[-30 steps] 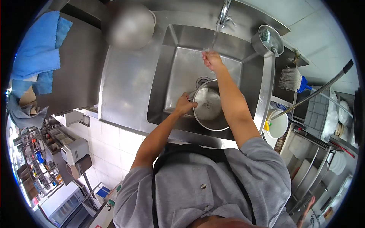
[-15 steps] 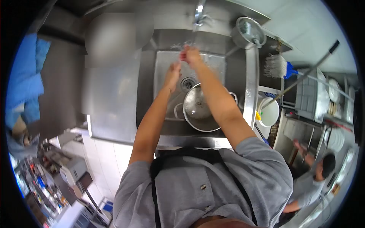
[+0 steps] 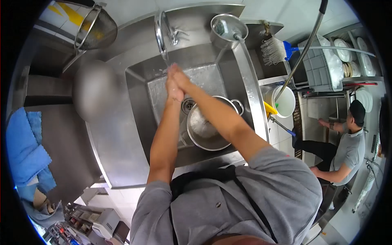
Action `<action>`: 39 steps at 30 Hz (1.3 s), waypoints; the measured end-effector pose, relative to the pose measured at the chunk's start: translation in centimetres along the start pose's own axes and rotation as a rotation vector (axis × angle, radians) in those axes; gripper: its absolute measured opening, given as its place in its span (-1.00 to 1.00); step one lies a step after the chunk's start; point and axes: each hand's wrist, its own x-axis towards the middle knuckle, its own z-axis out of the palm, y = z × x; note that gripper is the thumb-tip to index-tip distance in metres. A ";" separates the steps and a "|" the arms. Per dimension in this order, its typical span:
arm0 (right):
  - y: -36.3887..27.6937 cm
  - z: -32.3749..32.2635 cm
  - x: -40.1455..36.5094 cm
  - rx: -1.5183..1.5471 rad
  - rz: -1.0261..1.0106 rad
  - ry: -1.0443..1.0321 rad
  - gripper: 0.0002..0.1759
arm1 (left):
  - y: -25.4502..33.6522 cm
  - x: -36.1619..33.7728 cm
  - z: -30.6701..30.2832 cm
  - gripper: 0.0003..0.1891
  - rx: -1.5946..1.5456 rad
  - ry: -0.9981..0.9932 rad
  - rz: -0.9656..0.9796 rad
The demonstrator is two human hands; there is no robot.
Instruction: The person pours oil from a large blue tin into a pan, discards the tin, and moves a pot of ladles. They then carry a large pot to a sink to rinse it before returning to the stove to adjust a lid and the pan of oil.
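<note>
Under the chrome faucet (image 3: 160, 38), my left hand (image 3: 173, 90) and my right hand (image 3: 179, 77) press against each other, palm to palm, with fingers stretched toward the spout. Water splashes around the fingertips, and neither hand holds an object. Both are above the steel sink (image 3: 206, 77), just beyond its drain (image 3: 188, 105). A metal pot (image 3: 204, 124) with loop handles sits in the near part of the basin, partly covered by my right forearm.
A steel container (image 3: 229, 30) stands at the sink's back right corner. To the right are a mop head (image 3: 272, 51), a white bucket (image 3: 286, 102) and a grey crate (image 3: 322, 65). A co-worker (image 3: 347, 151) sits or crouches farther right. Blue cloths (image 3: 28, 147) lie left; a strainer (image 3: 98, 30) hangs back left.
My hands were slightly apart and have come together under the faucet. The camera view has shifted, bringing the strainer and more of the co-worker into sight.
</note>
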 end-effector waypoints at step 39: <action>7.6 -13.5 -7.9 -0.653 0.285 0.011 -0.60 | 1.2 -21.5 -16.9 -0.59 1.032 0.277 0.062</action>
